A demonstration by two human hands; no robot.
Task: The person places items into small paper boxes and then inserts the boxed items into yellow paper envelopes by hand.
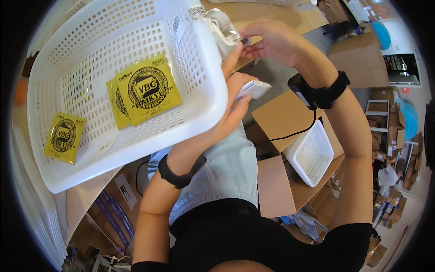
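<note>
My left hand (pixel 234 98) grips a small flat white object (pixel 256 90) between thumb and fingers, beside the right corner of a white perforated plastic basket (pixel 142 146). Its index finger reaches up towards a white tape dispenser (pixel 221 27). At the dispenser's front, my right hand (pixel 272 42) pinches a small shiny piece that looks like clear tape (pixel 247 41). Inside the basket lie yellow foil packets: a large one (pixel 149 91) on top of a partly hidden packet (pixel 117 107), and another packet (pixel 64 137) near the left front corner.
The basket rests by a wooden tabletop (pixel 272 17). Below my right arm, an open cardboard box (pixel 275 183) holds a smaller white basket (pixel 311 154). Nested white plastic trays (pixel 37 204) are at the left edge. A black cable (pixel 299 134) hangs from my right wrist strap. Cartons stand behind.
</note>
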